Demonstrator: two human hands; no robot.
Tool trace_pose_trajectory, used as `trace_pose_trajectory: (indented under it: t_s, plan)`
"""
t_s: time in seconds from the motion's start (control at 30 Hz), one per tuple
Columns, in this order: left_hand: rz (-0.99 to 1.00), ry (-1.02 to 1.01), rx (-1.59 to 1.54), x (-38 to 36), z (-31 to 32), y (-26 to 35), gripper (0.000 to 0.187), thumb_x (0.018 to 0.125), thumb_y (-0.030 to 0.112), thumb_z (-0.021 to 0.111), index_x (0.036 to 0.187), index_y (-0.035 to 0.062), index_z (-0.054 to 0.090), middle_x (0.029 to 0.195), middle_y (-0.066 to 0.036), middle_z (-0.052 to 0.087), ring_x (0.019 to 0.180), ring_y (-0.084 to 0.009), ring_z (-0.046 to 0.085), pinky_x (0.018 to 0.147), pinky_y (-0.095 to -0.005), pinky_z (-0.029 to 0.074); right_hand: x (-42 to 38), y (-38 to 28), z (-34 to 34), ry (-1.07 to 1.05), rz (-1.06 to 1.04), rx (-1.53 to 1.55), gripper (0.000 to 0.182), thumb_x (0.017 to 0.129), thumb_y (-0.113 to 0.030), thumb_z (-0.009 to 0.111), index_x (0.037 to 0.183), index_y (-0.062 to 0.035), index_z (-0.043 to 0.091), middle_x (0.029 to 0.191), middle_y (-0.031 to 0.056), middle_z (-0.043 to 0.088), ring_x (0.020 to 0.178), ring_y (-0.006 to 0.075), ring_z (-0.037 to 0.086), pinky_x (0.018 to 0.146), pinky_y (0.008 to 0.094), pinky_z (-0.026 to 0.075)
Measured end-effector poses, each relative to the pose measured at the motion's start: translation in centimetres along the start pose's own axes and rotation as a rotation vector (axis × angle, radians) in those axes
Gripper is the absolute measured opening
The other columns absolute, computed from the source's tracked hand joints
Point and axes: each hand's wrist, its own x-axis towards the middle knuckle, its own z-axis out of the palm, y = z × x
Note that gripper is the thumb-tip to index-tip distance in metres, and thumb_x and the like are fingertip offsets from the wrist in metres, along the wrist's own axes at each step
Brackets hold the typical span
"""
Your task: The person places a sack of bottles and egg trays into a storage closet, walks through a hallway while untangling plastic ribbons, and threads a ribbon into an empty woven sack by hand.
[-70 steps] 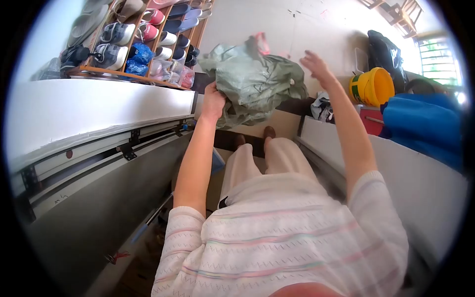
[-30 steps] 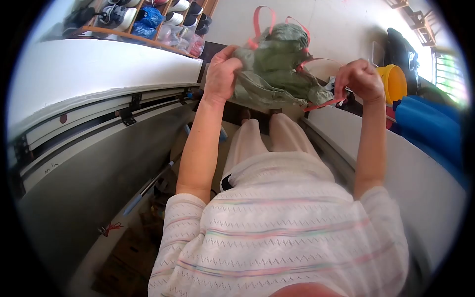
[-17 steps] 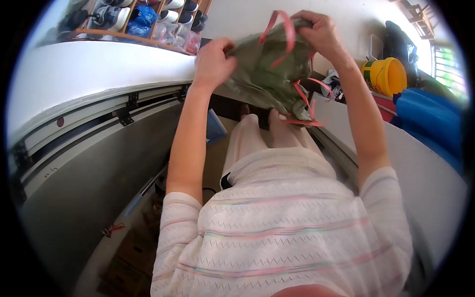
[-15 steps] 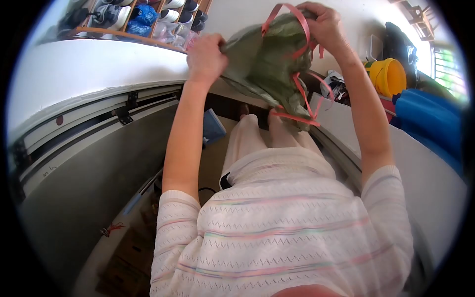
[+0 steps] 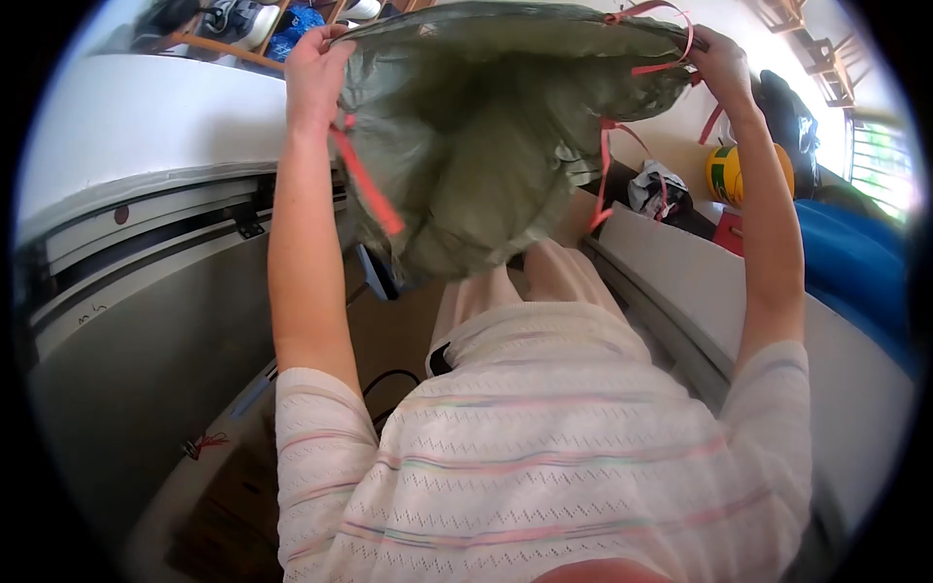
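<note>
A dark green plastic bag [image 5: 476, 146] with pink ribbon ties hangs stretched wide in front of me, its mouth spread at the top. At its upper left edge my left hand [image 5: 316, 80] is closed on the rim. My right hand [image 5: 724, 70] grips the opposite rim, by one of the pink ribbons [image 5: 661, 12]. Another pink ribbon [image 5: 367, 185] dangles below my left hand, and one more [image 5: 604, 180] hangs on the right side of the bag. The bag's lower end hangs over my knees.
Shoes [image 5: 238, 21] stand on a wooden rack [image 5: 219, 47] at upper left. A yellow bucket [image 5: 724, 175], a blue item [image 5: 855, 262] and a white ledge [image 5: 680, 255] are on the right. A sliding track [image 5: 146, 238] runs along the left.
My hands have moved apart, the left one leftward and the right one rightward. The bag, bunched and narrow before, is now spread wide between them.
</note>
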Motion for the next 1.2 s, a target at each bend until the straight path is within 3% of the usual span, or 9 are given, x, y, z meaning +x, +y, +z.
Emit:
trace_pose_trajectory:
  t_s: [0.27, 0.37, 0.5, 0.6, 0.7, 0.83, 1.0, 1.1, 1.2]
  plan:
    - [-0.133, -0.661, 0.401, 0.1, -2.7, 3.0, 0.025, 0.068, 0.007, 0.067, 0.091, -0.0008, 0.059, 0.077, -0.002, 0.061, 0.067, -0.0065, 0.053, 0.060, -0.0209, 0.042, 2.0, 1.7, -1.8, -0.309, 0.111, 0.022, 0.023, 0.073, -0.023, 0.061, 0.083, -0.0019, 0.062, 0.062, 0.0071, 0.058, 0.051, 0.0126, 0.056, 0.054, 0.0280, 0.046]
    - [0.024, -0.638, 0.949, -0.2, -4.2, 3.7, 0.025, 0.063, 0.006, 0.065, 0.088, 0.0009, 0.060, 0.069, -0.005, 0.060, 0.063, -0.0083, 0.053, 0.059, -0.0234, 0.042, 2.4, 0.7, -2.2, -0.402, 0.033, -0.045, 0.029, 0.072, -0.028, 0.062, 0.082, -0.0008, 0.062, 0.061, 0.0073, 0.057, 0.052, 0.0133, 0.055, 0.054, 0.0279, 0.046]
    - [0.041, -0.375, 0.518, 1.4, -5.2, 1.0, 0.021, 0.068, 0.009, 0.059, 0.087, 0.0017, 0.059, 0.068, -0.006, 0.058, 0.060, -0.0143, 0.054, 0.055, -0.0288, 0.042, 3.6, 2.2, -4.8, -0.347, -0.118, -0.176, 0.033, 0.072, -0.034, 0.062, 0.080, -0.0026, 0.063, 0.061, 0.0064, 0.058, 0.056, 0.0144, 0.055, 0.057, 0.0282, 0.044]
    - [-0.239, -0.330, 0.302, 0.5, -4.8, 1.7, 0.019, 0.077, 0.009, 0.055, 0.094, 0.0034, 0.057, 0.075, 0.000, 0.058, 0.059, -0.0091, 0.052, 0.049, -0.0221, 0.041, 4.1, 2.5, -5.9, -0.319, -0.098, -0.231, 0.031, 0.073, -0.034, 0.061, 0.083, -0.0045, 0.063, 0.061, 0.0057, 0.058, 0.057, 0.0135, 0.054, 0.055, 0.0284, 0.042]
    - [-0.295, -0.281, 0.177, -0.4, -4.0, 3.2, 0.019, 0.080, 0.014, 0.055, 0.096, 0.0039, 0.056, 0.075, 0.001, 0.057, 0.053, -0.0064, 0.047, 0.044, -0.0184, 0.037, 5.8, 4.0, -6.7, -0.288, -0.079, -0.119, 0.024, 0.073, -0.012, 0.054, 0.091, 0.0014, 0.061, 0.072, 0.0057, 0.059, 0.067, 0.0101, 0.055, 0.064, 0.0239, 0.043]
    - [-0.251, -0.292, 0.064, -0.2, -4.2, 3.5, 0.022, 0.081, 0.015, 0.056, 0.098, 0.0016, 0.055, 0.081, 0.000, 0.057, 0.058, -0.0052, 0.050, 0.049, -0.0168, 0.039, 7.1, 1.7, -8.4, 0.174, -0.189, -0.123, 0.014, 0.067, -0.007, 0.059, 0.079, -0.0005, 0.062, 0.062, 0.0106, 0.059, 0.054, 0.0168, 0.057, 0.051, 0.0292, 0.048]
    - [-0.249, -0.362, -0.182, -1.9, -3.7, 5.9, 0.032, 0.081, 0.022, 0.059, 0.104, 0.0003, 0.054, 0.092, -0.003, 0.060, 0.078, -0.0094, 0.057, 0.061, -0.0201, 0.046, 5.8, -8.4, -9.3, 0.199, -0.073, -0.007, 0.033, 0.069, -0.012, 0.064, 0.098, 0.0004, 0.057, 0.083, 0.0122, 0.061, 0.073, 0.0169, 0.058, 0.063, 0.0265, 0.047]
    - [-0.358, -0.315, -0.297, -3.5, -2.4, 7.4, 0.032, 0.080, 0.022, 0.060, 0.103, -0.0007, 0.055, 0.094, -0.004, 0.059, 0.081, -0.0099, 0.055, 0.072, -0.0231, 0.044, 2.6, -3.1, -4.3, 0.828, -0.576, -0.023, 0.038, 0.075, -0.014, 0.060, 0.110, -0.0012, 0.050, 0.100, 0.0127, 0.056, 0.091, 0.0187, 0.054, 0.079, 0.0285, 0.043]
    - [-0.374, -0.312, -0.462, -4.9, -1.4, 5.0, 0.027, 0.082, 0.020, 0.058, 0.100, 0.0006, 0.058, 0.095, -0.003, 0.060, 0.081, -0.0089, 0.055, 0.072, -0.0229, 0.044, -5.6, 3.0, 2.7, 0.230, 0.386, 0.207, 0.036, 0.079, -0.027, 0.056, 0.107, -0.0038, 0.053, 0.098, 0.0101, 0.057, 0.087, 0.0190, 0.054, 0.076, 0.0320, 0.043]
